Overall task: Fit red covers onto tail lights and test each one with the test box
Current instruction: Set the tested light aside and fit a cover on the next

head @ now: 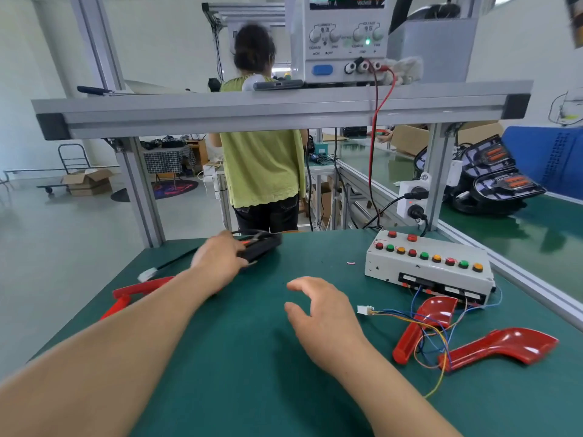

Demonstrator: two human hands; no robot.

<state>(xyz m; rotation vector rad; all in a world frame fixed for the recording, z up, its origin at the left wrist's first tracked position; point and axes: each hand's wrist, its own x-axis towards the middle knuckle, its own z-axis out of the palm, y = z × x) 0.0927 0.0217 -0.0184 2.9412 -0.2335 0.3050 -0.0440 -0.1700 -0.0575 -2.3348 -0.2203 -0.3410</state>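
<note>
My left hand (219,258) reaches to the far edge of the green table and grips a black tail light (263,247) whose cable with a white plug (148,274) trails left. My right hand (318,313) hovers over the middle of the table with relaxed fingers, holding nothing. A red cover (138,291) lies under my left forearm. Two more red covers (426,326) (501,345) lie at the right, tangled with coloured wires. The white test box (429,266) with coloured buttons stands behind them, its white connector (364,309) lying loose on the mat.
A power supply (345,36) sits on the aluminium shelf (252,110) above, its red lead hanging down. A person in a green top (262,165) stands beyond the table. Black tail lights (492,181) are stacked at the right beside a blue bin (549,159).
</note>
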